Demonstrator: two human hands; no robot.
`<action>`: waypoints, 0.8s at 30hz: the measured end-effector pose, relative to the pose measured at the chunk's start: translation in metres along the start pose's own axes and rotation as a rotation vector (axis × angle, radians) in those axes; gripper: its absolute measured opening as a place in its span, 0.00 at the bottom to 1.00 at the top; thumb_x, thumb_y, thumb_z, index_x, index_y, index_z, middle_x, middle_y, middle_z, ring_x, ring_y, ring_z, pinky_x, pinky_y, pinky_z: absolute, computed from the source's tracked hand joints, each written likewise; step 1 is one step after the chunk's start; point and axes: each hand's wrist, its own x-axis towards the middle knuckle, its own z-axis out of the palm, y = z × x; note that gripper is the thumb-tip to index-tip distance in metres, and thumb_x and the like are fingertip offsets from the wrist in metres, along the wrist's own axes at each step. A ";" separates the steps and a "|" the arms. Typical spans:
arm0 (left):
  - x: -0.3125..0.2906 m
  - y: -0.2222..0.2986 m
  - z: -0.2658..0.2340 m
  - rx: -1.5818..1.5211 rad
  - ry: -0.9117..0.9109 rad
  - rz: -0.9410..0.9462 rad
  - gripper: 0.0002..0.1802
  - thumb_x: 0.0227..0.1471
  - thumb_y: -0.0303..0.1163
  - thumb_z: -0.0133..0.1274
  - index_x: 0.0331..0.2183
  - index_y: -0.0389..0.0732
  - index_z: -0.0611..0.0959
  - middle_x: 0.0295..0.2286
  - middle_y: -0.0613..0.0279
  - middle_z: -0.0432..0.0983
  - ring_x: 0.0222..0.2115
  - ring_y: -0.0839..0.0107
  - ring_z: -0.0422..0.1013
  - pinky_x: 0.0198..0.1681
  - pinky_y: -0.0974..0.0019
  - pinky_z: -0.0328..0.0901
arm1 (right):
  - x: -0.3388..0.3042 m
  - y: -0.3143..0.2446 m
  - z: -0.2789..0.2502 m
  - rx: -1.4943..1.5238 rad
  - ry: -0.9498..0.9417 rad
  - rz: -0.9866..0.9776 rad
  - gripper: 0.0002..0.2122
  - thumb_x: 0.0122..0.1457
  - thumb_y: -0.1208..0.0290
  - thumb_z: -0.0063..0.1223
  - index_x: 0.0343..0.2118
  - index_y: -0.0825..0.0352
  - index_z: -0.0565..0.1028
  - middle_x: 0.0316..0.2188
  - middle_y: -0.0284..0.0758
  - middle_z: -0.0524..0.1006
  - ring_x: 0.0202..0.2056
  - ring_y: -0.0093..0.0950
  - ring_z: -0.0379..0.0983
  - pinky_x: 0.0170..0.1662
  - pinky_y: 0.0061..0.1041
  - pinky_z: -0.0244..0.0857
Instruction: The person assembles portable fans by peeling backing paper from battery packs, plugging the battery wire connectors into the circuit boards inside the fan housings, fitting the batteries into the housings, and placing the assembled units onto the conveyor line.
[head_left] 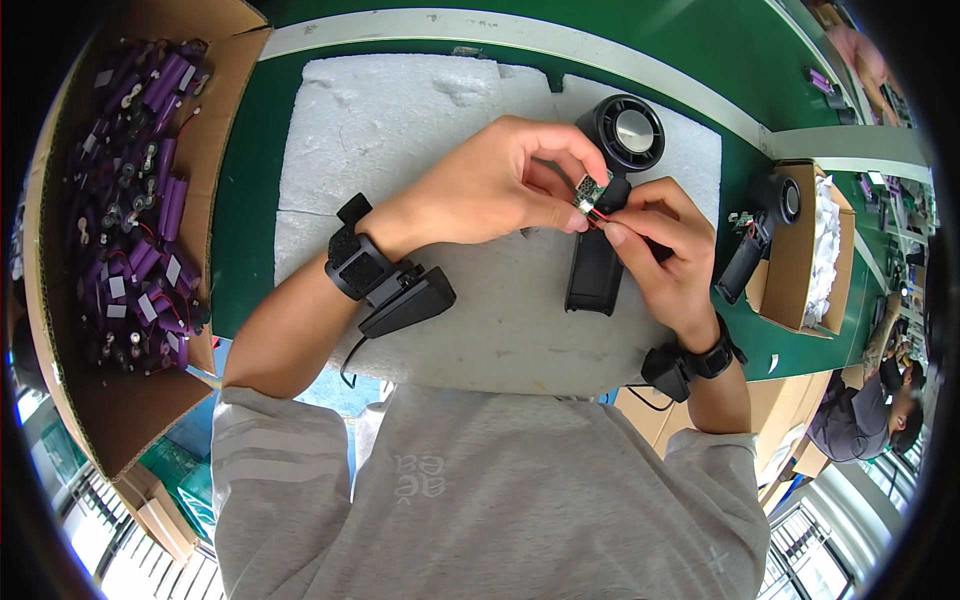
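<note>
My left hand (490, 185) pinches a small green circuit board (587, 192) between thumb and fingers. Close beside it, the thumb and fingertips of my right hand (668, 245) are pressed together on thin red and black wires (598, 214) at the board's lower edge. Beneath both hands lies a black handheld fan on white foam. Its round head (632, 130) points away from me, and the handle (594, 275) extends toward me. My fingers partly cover the joint between head and handle.
A big cardboard box (232, 120) of purple battery cells (168, 85) with wires stands at the left. The foam sheet (390, 110) rests on a green table (245, 215). At the right are another black fan (743, 262) and a small carton (793, 250) holding white pieces. People sit farther right.
</note>
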 end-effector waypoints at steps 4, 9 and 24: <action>0.000 0.000 0.001 0.004 0.013 0.018 0.16 0.44 0.17 0.59 0.38 0.36 0.78 0.33 0.62 0.76 0.31 0.78 0.74 0.34 0.75 0.67 | 0.000 -0.002 -0.001 0.006 -0.021 0.007 0.03 0.50 0.81 0.58 0.29 0.71 0.79 0.30 0.34 0.71 0.25 0.20 0.68 0.28 0.18 0.60; 0.002 -0.003 -0.002 -0.003 -0.011 0.037 0.17 0.45 0.15 0.58 0.40 0.36 0.76 0.34 0.63 0.76 0.32 0.77 0.75 0.34 0.76 0.68 | 0.001 -0.001 -0.001 0.000 -0.023 0.020 0.02 0.50 0.82 0.58 0.28 0.72 0.79 0.30 0.34 0.71 0.25 0.21 0.68 0.29 0.17 0.61; -0.001 0.005 0.002 0.029 0.027 0.033 0.15 0.44 0.17 0.59 0.38 0.36 0.80 0.32 0.62 0.78 0.32 0.77 0.74 0.37 0.74 0.69 | 0.001 0.003 0.002 0.021 0.026 -0.024 0.02 0.48 0.81 0.60 0.25 0.71 0.78 0.27 0.33 0.72 0.21 0.21 0.66 0.22 0.19 0.56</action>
